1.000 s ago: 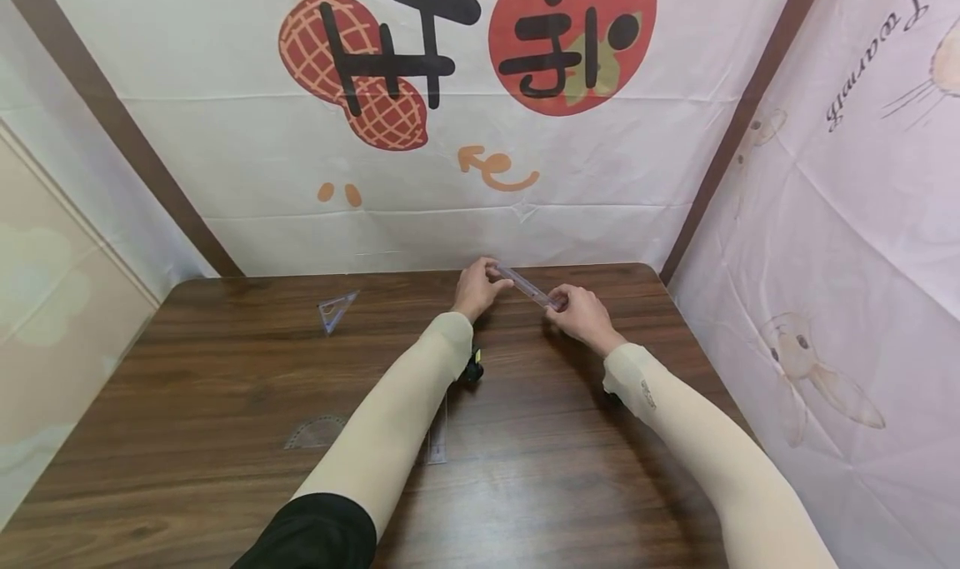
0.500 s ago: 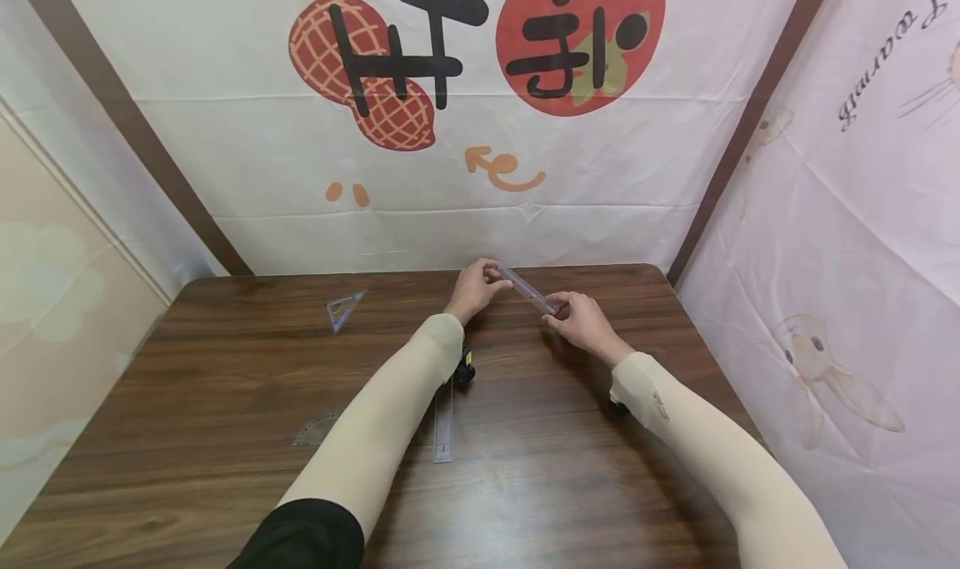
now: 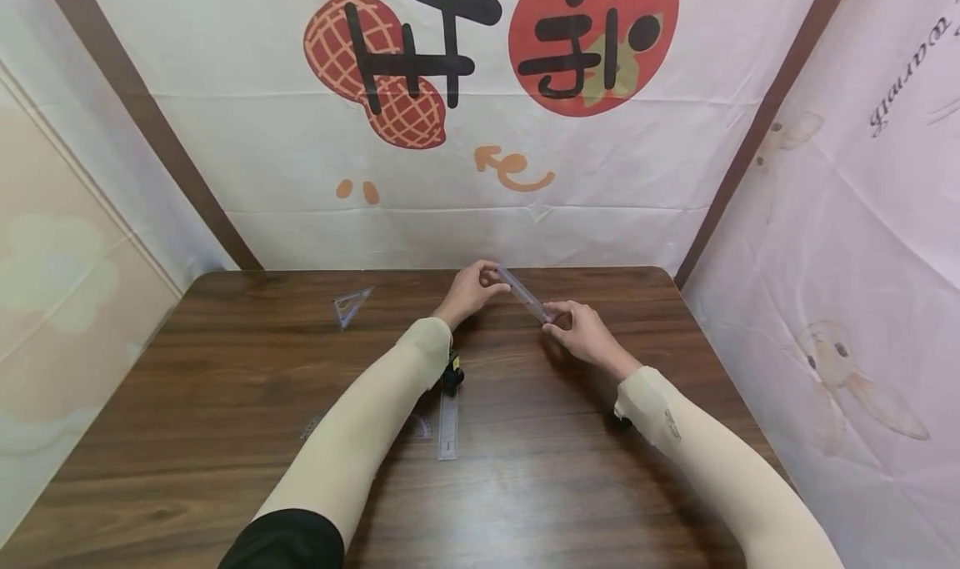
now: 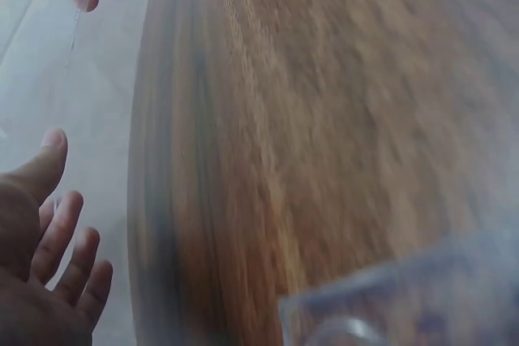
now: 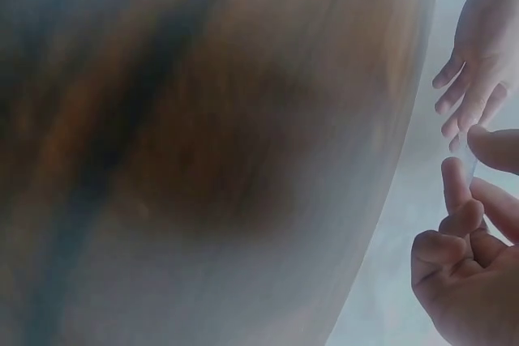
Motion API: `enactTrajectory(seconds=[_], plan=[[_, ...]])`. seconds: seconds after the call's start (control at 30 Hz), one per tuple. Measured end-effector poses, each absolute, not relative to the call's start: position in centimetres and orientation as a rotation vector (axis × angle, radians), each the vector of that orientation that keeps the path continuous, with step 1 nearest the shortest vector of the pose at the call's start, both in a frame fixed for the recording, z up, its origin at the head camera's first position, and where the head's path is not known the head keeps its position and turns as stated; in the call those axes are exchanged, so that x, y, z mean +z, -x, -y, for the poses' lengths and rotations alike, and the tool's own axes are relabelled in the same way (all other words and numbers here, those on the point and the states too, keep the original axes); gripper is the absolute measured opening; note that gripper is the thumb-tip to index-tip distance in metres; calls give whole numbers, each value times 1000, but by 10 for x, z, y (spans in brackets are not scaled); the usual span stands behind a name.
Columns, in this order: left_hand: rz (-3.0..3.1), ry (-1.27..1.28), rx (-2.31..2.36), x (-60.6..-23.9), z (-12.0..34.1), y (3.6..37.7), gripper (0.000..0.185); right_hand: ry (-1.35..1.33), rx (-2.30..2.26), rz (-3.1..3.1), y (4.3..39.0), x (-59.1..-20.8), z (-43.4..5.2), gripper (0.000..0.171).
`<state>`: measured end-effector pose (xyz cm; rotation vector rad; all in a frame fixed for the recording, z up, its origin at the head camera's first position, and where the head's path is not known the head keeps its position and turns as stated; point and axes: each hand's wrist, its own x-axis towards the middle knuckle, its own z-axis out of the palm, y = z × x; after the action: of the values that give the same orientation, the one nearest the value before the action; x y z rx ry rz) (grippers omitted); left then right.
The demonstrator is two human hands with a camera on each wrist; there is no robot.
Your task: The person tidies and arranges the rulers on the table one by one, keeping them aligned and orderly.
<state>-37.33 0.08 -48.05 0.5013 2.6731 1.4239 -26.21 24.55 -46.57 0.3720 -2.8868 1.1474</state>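
A clear plastic ruler [image 3: 525,294] slants above the table's far part between my two hands. My left hand [image 3: 471,290] holds its far end, the index finger at the tip and the thumb at the side. At the near end, my right hand [image 3: 585,331] pinches the ruler between thumb and fingers. The right wrist view shows this right hand [image 5: 470,257] with the left hand [image 5: 478,70] beyond it. In the left wrist view the left hand [image 4: 40,241] has thumb and fingers apart, and the see-through ruler is hard to make out there.
A clear set square [image 3: 350,306] lies at the back left of the wooden table [image 3: 525,486]. Another clear ruler [image 3: 447,431] lies near the left forearm, which partly hides a protractor [image 3: 422,427]. A printed cloth [image 3: 450,236] hangs behind the table.
The ruler's near end has swung slightly toward me with my right hand, so it slants more steeply. My left forearm has shifted left, and the head view has turned a little.
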Motion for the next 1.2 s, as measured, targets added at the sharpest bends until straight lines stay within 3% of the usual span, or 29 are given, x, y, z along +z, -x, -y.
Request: enactTrajectory(seconds=[0.2, 1.2], plan=[[-2652, -533, 1423, -478, 9, 367, 59, -427, 1188, 2858, 253, -467, -241, 39], [-2674, -873, 1199, -468, 55, 332, 55, -545, 1286, 2894, 201, -461, -194, 55]])
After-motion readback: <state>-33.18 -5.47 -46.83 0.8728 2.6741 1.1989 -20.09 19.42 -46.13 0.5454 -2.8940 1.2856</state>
